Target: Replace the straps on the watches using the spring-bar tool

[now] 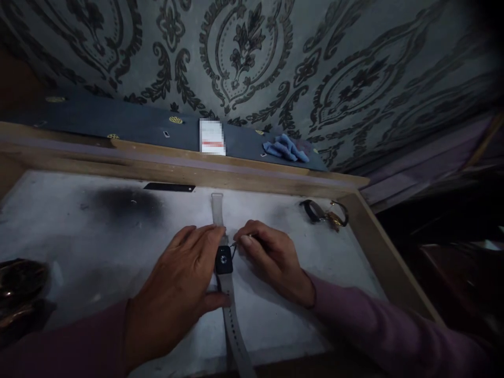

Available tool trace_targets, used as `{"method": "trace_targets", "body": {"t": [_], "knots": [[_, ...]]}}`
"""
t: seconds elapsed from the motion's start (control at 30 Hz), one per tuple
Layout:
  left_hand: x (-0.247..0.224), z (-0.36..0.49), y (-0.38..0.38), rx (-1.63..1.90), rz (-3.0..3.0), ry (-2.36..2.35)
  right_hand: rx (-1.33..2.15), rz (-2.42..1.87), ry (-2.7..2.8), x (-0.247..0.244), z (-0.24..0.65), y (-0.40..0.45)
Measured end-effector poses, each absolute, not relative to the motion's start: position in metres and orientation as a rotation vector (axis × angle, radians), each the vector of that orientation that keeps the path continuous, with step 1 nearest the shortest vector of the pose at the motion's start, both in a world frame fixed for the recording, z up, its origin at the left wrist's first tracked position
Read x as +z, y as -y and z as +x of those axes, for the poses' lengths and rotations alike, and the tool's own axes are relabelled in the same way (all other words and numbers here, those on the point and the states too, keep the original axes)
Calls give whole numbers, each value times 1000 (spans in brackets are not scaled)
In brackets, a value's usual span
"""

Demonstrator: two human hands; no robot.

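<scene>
A smartwatch (224, 261) with a dark square face lies on the white work surface, its pale strap (233, 320) stretched out towards me and away. My left hand (175, 283) grips it from the left, fingertips on the far part of the strap and thumb on the near part. To the right of the watch, my right hand (273, 260) is closed in a pinch. A thin dark tool (233, 250) sticks out from its fingertips beside the watch's upper right corner. The tool's exact kind cannot be made out, and its tip is hard to see.
Wooden edges (252, 176) frame the surface at the back and right. A black flat strip (169, 187) lies at the back. Two wristwatches (326, 214) sit at the right. A blue cloth (286, 148) and white packet (212, 137) rest on the ledge. Dark shiny objects (23, 289) are at the left.
</scene>
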State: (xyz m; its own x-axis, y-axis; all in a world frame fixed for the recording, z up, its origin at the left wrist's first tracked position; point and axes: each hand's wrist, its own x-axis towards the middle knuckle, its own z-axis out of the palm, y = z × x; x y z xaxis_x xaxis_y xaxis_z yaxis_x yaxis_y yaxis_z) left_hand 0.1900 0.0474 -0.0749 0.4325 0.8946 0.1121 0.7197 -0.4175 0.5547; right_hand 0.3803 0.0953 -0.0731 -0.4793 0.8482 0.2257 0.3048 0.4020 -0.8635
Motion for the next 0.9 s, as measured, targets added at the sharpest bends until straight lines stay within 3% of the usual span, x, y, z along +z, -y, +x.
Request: {"method": "trace_targets", "body": {"t": [0.13, 0.43, 0.9], "knots": [[-76, 189, -48, 565, 2266, -1354, 918, -937, 2114, -75, 381, -94], [-75, 188, -49, 581, 2263, -1336, 1214, -1037, 1888, -87, 381, -96], [-75, 188, -49, 592, 2258, -1307, 1206, -1017, 1935, -86, 378, -97]]}}
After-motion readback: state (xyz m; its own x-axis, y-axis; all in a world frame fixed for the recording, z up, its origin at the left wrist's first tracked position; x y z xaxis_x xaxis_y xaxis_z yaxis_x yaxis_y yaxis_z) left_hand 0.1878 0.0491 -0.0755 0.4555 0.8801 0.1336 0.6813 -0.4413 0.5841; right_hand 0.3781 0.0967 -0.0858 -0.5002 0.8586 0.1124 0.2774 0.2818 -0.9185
